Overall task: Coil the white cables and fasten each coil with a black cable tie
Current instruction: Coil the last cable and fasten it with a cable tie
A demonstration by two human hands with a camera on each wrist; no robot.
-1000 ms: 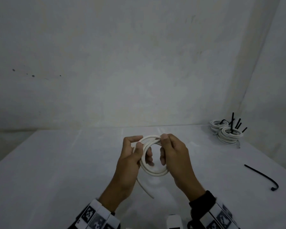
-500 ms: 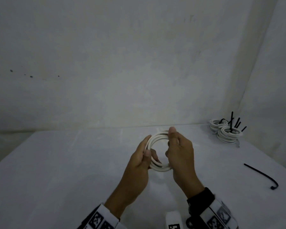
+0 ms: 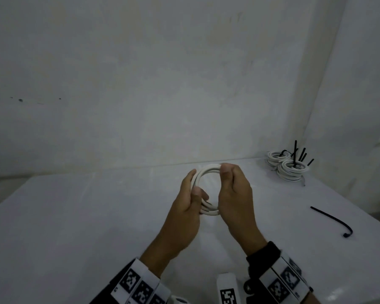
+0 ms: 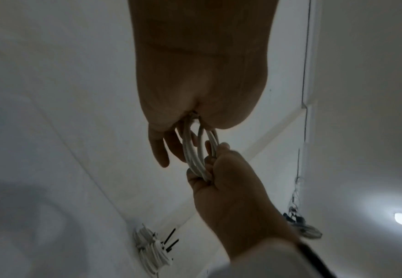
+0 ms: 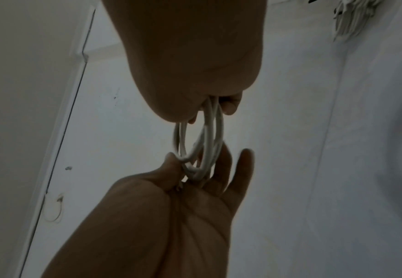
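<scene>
room: pale walls are meeting in a corner at the far right, and a white table (image 3: 79,227) is filling the lower part of the head view.
cuffs: bands with black-and-white square markers (image 3: 138,288) are sitting on both wrists at the near edge; a dark sleeve (image 3: 262,255) is showing on the right one.
left hand (image 3: 185,207): it is holding the left side of the coil, thumb pressing on the near face, fingers reaching behind the loops; in the right wrist view those fingers (image 5: 243,165) are lying fairly straight.
right hand (image 3: 235,194): it is gripping the right side, thumb and curled fingers pinching the loops near the top.
coil (image 3: 206,172): white cable wound in several loops, being held upright above the table between both hands, at the middle of the scene.
tie (image 3: 331,220): one loose black tie is lying on the table, well to the right of the hands, its near end hooked.
done coils (image 3: 290,172): tied white coils are lying piled at the far right corner, touching one another, black tie ends sticking up from them.
</scene>
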